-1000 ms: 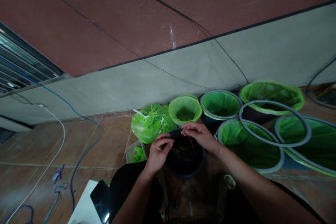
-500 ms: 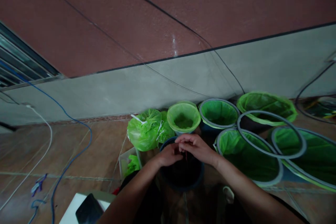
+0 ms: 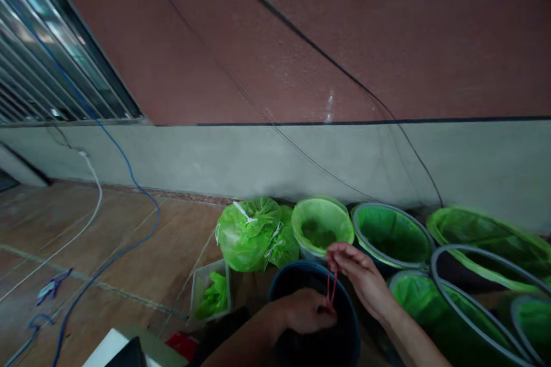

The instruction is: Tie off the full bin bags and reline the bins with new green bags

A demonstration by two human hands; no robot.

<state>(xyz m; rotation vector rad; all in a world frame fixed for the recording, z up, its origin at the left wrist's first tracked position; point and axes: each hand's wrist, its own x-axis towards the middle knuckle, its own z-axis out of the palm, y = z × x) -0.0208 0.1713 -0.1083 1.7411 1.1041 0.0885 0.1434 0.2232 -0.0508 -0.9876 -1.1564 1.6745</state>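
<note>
No lettering or numbers can be read anywhere here

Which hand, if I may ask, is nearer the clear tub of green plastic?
Left: the left hand is over the dark bucket, right of the tub; the right hand is farther right.

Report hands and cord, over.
Right hand pinching red cord over dark bucket. Left hand at cord's lower end. Green-lined bucket just behind.
</note>
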